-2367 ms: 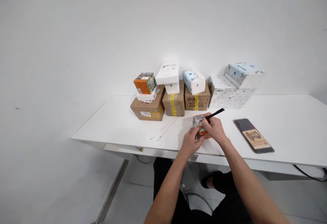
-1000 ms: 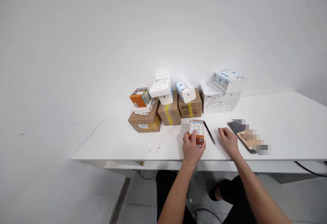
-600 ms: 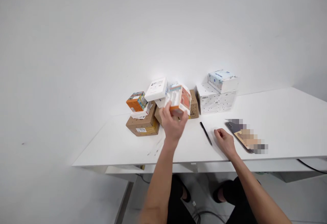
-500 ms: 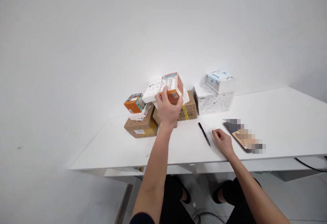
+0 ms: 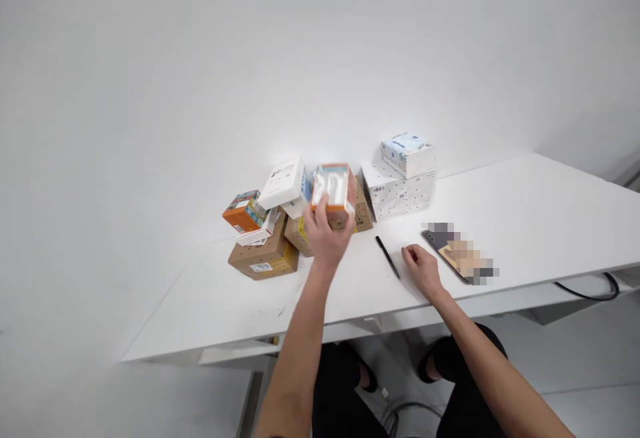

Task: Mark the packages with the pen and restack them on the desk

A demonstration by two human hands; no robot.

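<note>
Currently, the fingers (image 5: 321,207) of the left hand (image 5: 327,239) are closed around an orange-edged box (image 5: 333,188), a brown carton (image 5: 365,213) being half-hidden beyond them; the right hand (image 5: 423,269) is curled closed between a pen (image 5: 387,257) and a phone (image 5: 447,255).

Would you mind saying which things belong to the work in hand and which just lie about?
In the work:
orange-edged box, in the left hand
black pen, probably, beside the right hand

Apparently lying about:
phone
blue-patterned pack on the white carton
</note>
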